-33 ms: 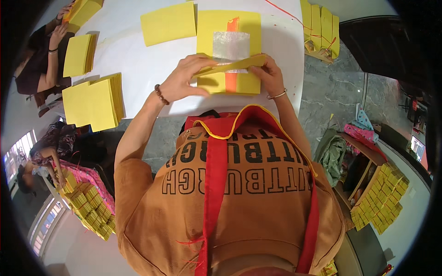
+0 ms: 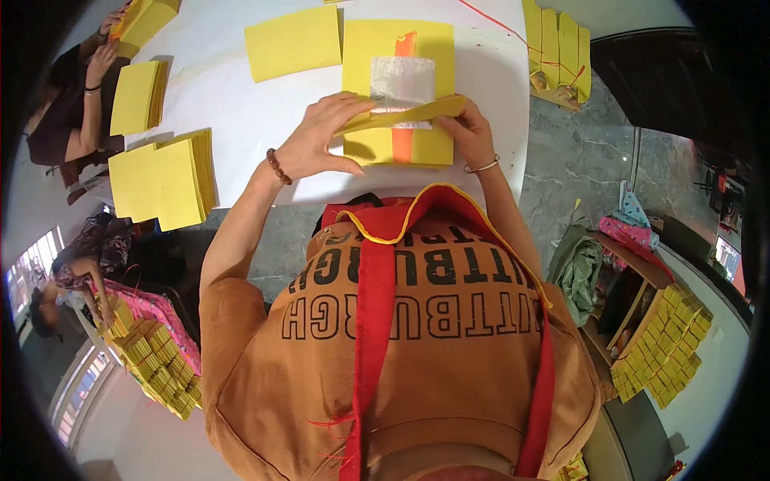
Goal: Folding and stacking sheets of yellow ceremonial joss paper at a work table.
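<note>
A yellow paper pile (image 2: 433,148) lies before me on the white table, with an orange stripe and a silvery square (image 2: 413,76) on its top sheet. The near part of a yellow sheet (image 2: 397,119) is lifted or folded up into a narrow curled band across it. At the band's right end, my right hand (image 2: 472,132) is closed on the paper, thumb on the near side. My left hand (image 2: 325,136) is open at the left end, its fingers stretched along the far side of the band and its thumb spread apart toward me. Its fingertips are partly hidden.
Beyond my left hand lies a flat yellow sheet or stack (image 2: 294,44). Yellow paper stacks (image 2: 156,180) line the table's left edge, near another person's hands (image 2: 103,60). Tied yellow bundles (image 2: 559,48) hang over the right edge; a red string (image 2: 497,22) runs toward them.
</note>
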Available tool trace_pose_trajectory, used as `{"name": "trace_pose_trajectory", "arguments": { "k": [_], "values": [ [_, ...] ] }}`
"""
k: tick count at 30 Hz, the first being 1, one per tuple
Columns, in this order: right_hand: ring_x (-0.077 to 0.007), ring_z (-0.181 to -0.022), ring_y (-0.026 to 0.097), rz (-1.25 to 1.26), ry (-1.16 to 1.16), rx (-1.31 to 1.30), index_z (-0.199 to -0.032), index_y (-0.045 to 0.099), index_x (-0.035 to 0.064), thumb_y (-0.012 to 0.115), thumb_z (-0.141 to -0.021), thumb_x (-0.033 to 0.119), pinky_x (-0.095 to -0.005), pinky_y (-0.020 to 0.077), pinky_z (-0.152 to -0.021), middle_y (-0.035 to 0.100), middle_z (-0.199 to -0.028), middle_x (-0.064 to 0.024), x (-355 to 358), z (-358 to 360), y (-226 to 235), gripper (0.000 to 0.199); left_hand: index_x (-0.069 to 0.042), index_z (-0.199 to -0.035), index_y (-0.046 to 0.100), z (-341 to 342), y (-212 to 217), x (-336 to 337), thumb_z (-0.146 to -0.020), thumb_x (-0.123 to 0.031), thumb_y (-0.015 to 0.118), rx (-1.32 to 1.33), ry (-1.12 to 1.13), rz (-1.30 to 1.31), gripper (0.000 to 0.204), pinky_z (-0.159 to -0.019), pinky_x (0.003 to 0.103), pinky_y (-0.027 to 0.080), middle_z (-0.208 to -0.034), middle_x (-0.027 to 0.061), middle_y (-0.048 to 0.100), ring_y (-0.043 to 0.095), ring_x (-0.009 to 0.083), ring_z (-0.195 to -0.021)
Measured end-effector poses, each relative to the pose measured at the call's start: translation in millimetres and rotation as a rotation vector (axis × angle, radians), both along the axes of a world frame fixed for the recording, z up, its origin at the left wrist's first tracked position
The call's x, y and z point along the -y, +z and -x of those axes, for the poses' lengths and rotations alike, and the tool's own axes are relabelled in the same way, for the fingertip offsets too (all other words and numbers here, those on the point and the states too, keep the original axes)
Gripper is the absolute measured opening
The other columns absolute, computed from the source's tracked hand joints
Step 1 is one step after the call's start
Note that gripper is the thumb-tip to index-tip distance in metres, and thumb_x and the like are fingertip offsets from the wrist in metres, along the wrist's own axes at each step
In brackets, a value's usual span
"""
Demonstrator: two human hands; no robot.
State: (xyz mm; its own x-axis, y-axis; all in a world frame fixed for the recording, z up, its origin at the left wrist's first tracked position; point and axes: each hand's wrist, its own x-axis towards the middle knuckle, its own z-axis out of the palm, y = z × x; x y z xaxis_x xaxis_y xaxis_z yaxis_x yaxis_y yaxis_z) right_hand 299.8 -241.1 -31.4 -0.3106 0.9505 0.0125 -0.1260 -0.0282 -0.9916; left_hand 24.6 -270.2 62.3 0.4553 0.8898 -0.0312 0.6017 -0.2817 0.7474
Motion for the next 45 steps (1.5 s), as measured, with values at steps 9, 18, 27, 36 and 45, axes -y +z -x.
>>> {"name": "trace_pose_trajectory", "arguments": {
  "k": [9, 18, 27, 36, 45],
  "values": [
    [-0.0262, -0.11, 0.047, -0.649, -0.081, 0.733, -0.097, 0.061, 0.0136, 0.06, -0.076, 0.01, -0.0379, 0.0329, -0.094, 0.048, -0.123, -0.0068, 2.0, 0.2, 42.0, 0.022, -0.019, -0.109, 0.06, -1.8, -14.9, 3.9, -0.067, -0.002, 0.056, -0.387, -0.02, -0.627, 0.046, -0.083, 0.035, 0.039, -0.112, 0.0047, 0.056, 0.05, 0.0225, -0.103],
    [-0.017, -0.102, 0.054, -0.654, 0.26, 0.729, -0.094, 0.063, 0.0176, 0.06, -0.075, 0.016, -0.0358, 0.0334, -0.085, 0.063, -0.101, 0.001, 21.2, -11.4, 63.2, 0.019, -0.007, -0.094, 0.061, -15.3, -7.8, 41.1, -0.077, -0.013, 0.057, -0.038, 0.126, -0.395, 0.018, -0.062, 0.035, 0.044, -0.074, 0.0091, 0.06, 0.056, 0.026, -0.068],
    [-0.0258, -0.066, 0.061, -0.067, -0.054, 0.534, -0.097, 0.06, 0.0046, 0.065, -0.076, 0.031, -0.0336, 0.0445, -0.061, 0.064, -0.075, -0.0102, -0.2, 24.4, 66.9, 0.033, 0.0, -0.098, 0.059, -15.9, -18.7, 1.0, -0.087, -0.032, 0.053, 0.024, 0.508, 0.372, 0.034, -0.06, 0.031, 0.046, -0.069, 0.0138, 0.062, 0.062, 0.0213, -0.065],
    [-0.0265, -0.068, 0.062, -0.194, -0.207, 0.759, -0.107, 0.059, 0.0114, 0.065, -0.076, 0.029, -0.034, 0.0476, -0.06, 0.065, -0.083, -0.0129, -11.6, 34.8, 62.5, 0.037, 0.004, -0.105, 0.056, -13.9, -39.3, -14.6, -0.087, -0.017, 0.056, 0.496, 0.621, 0.509, 0.028, -0.058, 0.024, 0.044, -0.077, 0.0051, 0.063, 0.056, 0.0086, -0.065],
    [-0.0278, -0.067, 0.062, -0.108, -0.276, 0.719, -0.105, 0.062, 0.0123, 0.065, -0.075, 0.029, -0.0353, 0.0475, -0.061, 0.064, -0.078, -0.0138, -13.9, 40.3, 54.8, 0.034, 0.0, -0.096, 0.055, -15.5, -51.4, -15.1, -0.086, -0.018, 0.059, 0.583, 0.702, 0.464, 0.021, -0.044, 0.021, 0.033, -0.062, 0.0, 0.055, 0.043, 0.0043, -0.049]
  ]
}}
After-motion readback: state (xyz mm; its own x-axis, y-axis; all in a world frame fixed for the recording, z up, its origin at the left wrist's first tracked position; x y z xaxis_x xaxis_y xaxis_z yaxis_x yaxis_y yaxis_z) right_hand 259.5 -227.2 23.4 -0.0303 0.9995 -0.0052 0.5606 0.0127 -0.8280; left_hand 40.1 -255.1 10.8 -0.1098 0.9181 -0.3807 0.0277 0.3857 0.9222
